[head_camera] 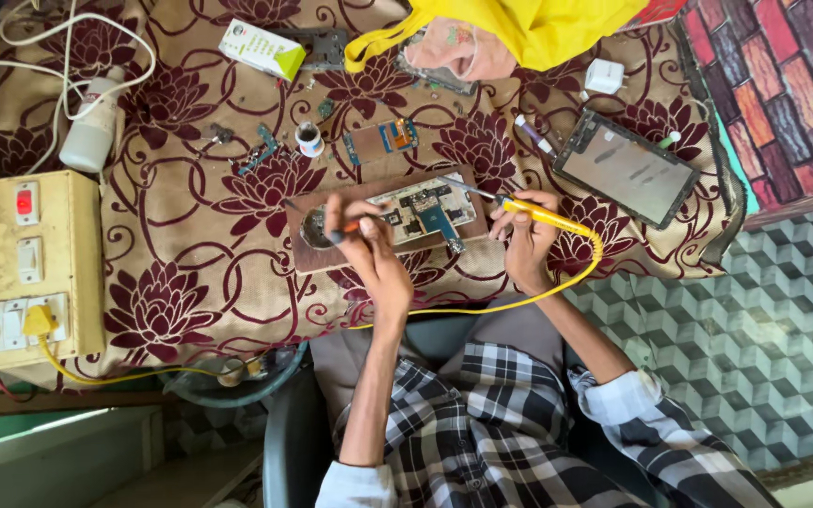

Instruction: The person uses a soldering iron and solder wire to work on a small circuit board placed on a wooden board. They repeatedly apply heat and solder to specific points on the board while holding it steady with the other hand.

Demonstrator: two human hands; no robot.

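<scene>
An opened phone circuit board lies on a brown wooden board on a table covered with a maroon flower-patterned cloth. My right hand grips a yellow soldering iron. Its thin metal tip reaches left over the top edge of the circuit board. My left hand holds a thin tool with an orange and dark grip at the board's left part, next to a round hole. A yellow cord runs from the iron under my left wrist.
A beige switchboard with a yellow plug stands at the left. A white bottle, a green-white box, a small pot, a loose small board, a dismantled phone and a white charger lie behind.
</scene>
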